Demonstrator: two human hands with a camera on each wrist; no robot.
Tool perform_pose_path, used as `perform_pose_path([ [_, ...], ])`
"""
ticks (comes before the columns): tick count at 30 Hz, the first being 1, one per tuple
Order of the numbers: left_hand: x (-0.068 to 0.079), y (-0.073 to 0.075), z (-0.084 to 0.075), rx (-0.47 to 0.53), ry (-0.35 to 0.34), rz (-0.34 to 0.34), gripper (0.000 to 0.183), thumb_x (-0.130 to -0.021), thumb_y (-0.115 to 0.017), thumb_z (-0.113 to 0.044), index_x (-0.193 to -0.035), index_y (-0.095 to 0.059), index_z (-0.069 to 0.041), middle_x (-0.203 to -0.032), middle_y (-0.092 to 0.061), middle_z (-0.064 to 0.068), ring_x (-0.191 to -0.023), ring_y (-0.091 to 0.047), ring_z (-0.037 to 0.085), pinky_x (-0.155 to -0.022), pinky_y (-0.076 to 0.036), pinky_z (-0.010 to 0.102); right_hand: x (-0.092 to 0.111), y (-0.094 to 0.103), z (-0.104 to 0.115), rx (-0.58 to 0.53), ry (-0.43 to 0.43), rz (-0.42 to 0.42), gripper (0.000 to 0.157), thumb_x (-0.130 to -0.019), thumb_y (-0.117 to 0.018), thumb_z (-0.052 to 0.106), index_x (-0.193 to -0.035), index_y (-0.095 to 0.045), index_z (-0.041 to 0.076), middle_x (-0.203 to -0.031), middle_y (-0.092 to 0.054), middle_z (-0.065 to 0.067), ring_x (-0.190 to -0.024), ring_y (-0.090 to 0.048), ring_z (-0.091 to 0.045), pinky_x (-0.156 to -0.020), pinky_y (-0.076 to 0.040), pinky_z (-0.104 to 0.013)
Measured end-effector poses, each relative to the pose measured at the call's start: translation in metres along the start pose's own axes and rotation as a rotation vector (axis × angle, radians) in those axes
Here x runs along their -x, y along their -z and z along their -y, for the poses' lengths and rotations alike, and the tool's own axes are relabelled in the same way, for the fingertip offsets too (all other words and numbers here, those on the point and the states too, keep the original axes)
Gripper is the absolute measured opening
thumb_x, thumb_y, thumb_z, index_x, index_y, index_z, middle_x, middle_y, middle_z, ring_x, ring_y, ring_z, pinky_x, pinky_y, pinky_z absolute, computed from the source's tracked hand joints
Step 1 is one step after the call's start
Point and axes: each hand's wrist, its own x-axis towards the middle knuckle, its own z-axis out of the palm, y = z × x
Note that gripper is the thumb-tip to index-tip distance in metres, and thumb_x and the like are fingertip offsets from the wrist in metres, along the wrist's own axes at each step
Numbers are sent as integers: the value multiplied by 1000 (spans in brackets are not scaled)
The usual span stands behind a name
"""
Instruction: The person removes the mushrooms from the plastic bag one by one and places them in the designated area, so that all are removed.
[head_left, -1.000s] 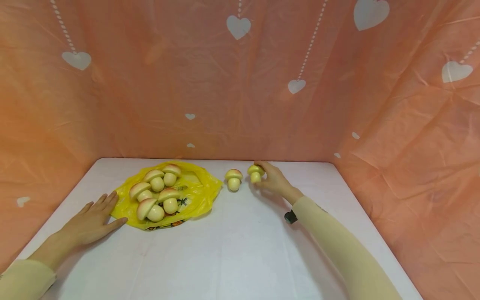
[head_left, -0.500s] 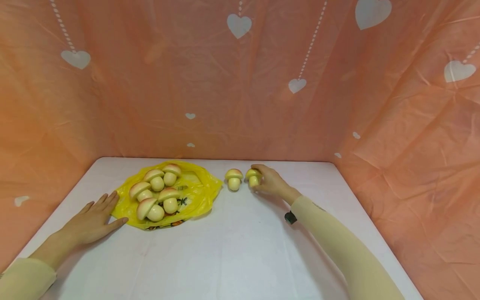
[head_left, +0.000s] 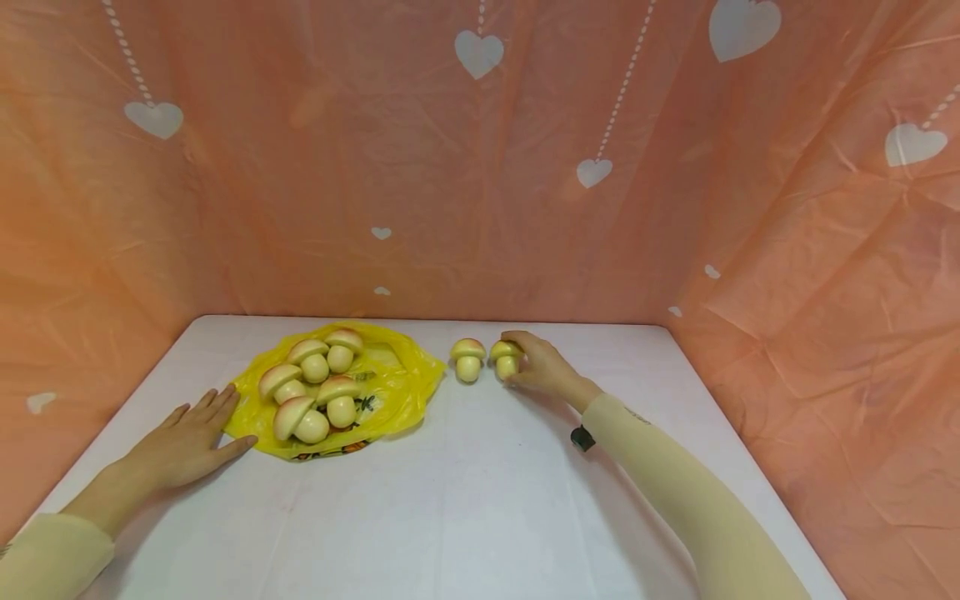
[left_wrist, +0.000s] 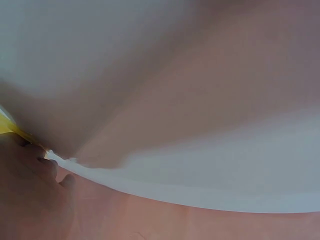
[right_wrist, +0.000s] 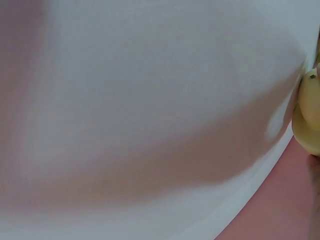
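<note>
My right hand (head_left: pixel 551 367) grips a toy mushroom (head_left: pixel 506 358) from its right side, thumb by the stem and fingers at the cap. The mushroom stands upright at the back of the table, and its yellowish cap (right_wrist: pixel 306 135) shows at the right edge of the right wrist view. Just left of it a second toy mushroom (head_left: pixel 468 360) stands upright, a narrow gap between them. With fingers spread, my left hand (head_left: pixel 180 446) rests flat at the left edge of a yellow plastic bag (head_left: pixel 405 392). Several more toy mushrooms (head_left: pixel 341 400) lie on the bag.
A white cloth covers the table (head_left: pixel 450 517). Orange curtains (head_left: pixel 420 167) with white hearts stand close behind the table's back edge and along both sides. Dark printing shows on the bag near its front rim.
My right hand has moved slightly left and down with its mushroom, bringing it closer to the standing one. The left hand and the bag have stayed put.
</note>
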Motion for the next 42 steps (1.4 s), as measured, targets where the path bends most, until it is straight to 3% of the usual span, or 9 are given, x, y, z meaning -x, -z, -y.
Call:
perform_pose_path([
  [14, 0, 2, 1, -12, 1, 11, 95, -104, -52, -57, -153, -27, 20, -160, -25, 41, -145, -23, 62, -113, -19, 77, -1, -1, 1, -5, -19, 12, 76, -86, -88, 15, -149, -49, -1, -151, -54, -18, -141, -50, -35, -120, -37, -50],
  [21, 0, 4, 0, -15, -1, 17, 94, -103, -52, -58, -152, -30, 20, -160, -26, 40, -145, -23, 62, -114, -18, 77, -2, 2, 12, -36, -14, -39, 79, -86, -87, 19, -152, -46, 3, -156, -50, -14, -143, -48, -37, -119, -38, -53],
  [33, -1, 6, 0, -29, 0, 13, 94, -103, -52, -57, -151, -31, 20, -159, -26, 41, -145, -24, 62, -115, -18, 76, -22, -7, 68, -156, 96, -146, 79, -88, -86, 20, -154, -45, 3, -154, -51, -16, -142, -49, -35, -119, -39, -51],
  [42, -2, 4, 0, -43, -23, 11, 91, -105, -50, -56, -152, -31, 19, -160, -26, 40, -146, -24, 61, -115, -18, 76, -40, -30, 110, -243, 194, -137, 80, -91, -84, 23, -158, -41, 11, -157, -48, -10, -141, -50, -32, -115, -45, -45],
])
